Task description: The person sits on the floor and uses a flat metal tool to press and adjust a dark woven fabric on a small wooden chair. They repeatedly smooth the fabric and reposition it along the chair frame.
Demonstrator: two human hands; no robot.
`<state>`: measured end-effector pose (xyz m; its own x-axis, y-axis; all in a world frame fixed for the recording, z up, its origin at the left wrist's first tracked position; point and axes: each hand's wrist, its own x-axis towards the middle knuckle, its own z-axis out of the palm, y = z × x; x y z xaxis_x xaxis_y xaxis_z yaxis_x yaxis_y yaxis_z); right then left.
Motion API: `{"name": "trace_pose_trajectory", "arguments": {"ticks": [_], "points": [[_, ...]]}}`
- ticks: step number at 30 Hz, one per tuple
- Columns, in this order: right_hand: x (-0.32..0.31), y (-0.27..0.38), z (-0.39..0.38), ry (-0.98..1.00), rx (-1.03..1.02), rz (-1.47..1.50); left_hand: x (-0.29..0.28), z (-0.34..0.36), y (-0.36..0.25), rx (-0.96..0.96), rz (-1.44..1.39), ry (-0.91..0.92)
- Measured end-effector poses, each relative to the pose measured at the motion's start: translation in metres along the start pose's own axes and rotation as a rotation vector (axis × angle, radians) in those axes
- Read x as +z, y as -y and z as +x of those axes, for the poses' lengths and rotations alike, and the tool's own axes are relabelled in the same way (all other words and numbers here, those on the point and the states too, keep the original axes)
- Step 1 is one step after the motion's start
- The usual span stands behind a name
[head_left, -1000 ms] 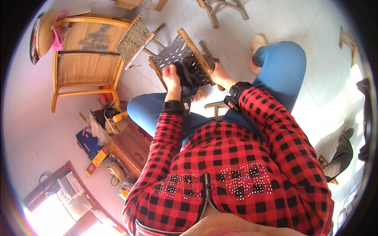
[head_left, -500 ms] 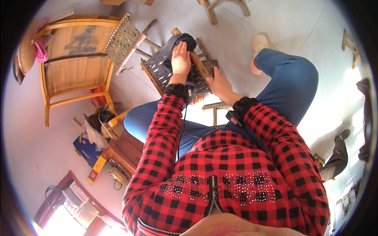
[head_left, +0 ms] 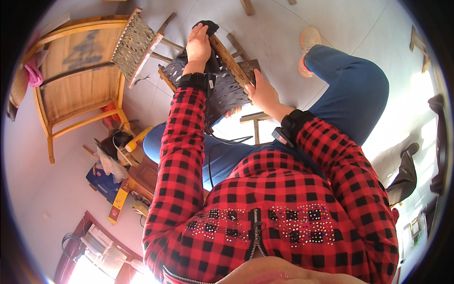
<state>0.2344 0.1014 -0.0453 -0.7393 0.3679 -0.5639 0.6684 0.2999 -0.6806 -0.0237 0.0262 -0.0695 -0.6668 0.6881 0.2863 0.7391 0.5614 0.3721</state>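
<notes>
**Two bare hands, one cloth, one woven stool**

Head view: the person's two hands meet at one low stool with a dark strap-woven seat [head_left: 228, 93], set in front of the body, between the two knees. A rough brown wooden rail [head_left: 228, 57] runs along its right side. The left hand [head_left: 197, 47], fingers close together, is curled over a crumpled black cloth [head_left: 206, 26] at the rail's far end; its thumb cannot be made out. The right hand [head_left: 265, 97] is closed around the near end of the same rail, thumb uppermost.

Each wrist carries one black strapped device, two in all: one on the left [head_left: 194, 81], one on the right [head_left: 297, 124]. One thin black cable [head_left: 209, 163] hangs below the left wrist.

Left of the stool is a second woven seat, grey-beige [head_left: 136, 45], and beyond it one yellow-brown wooden frame with two panels [head_left: 71, 71]. Nearer the lower left are one yellow cylindrical container [head_left: 138, 139], one blue box [head_left: 103, 182] and one narrow yellow box [head_left: 118, 201]. Right of the stool, one pale shoe with a pink sole [head_left: 309, 40] rests on the light tiled floor [head_left: 279, 47].
</notes>
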Motion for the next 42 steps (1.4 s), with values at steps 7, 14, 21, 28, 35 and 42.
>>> {"name": "trace_pose_trajectory", "arguments": {"ticks": [7,14,21,28,35,42], "points": [[0.004,-0.005,0.007,-0.057,0.003,0.053,-0.006,-0.053,-0.058,0.284,-0.096,0.113],[0.010,-0.010,0.019,-0.061,0.069,0.141,-0.014,-0.094,-0.094,0.326,-0.098,0.157],[0.036,-0.024,0.019,0.015,0.351,0.393,-0.008,-0.056,-0.053,0.171,0.025,0.107],[0.031,-0.017,0.025,0.126,0.570,1.034,-0.011,-0.091,-0.062,0.193,-0.202,0.204],[0.026,-0.019,0.038,0.247,0.548,0.982,-0.026,-0.151,-0.110,0.199,-0.419,0.337],[0.033,-0.017,0.045,0.209,0.451,0.891,-0.035,-0.146,-0.079,0.341,-0.255,0.332]]}}
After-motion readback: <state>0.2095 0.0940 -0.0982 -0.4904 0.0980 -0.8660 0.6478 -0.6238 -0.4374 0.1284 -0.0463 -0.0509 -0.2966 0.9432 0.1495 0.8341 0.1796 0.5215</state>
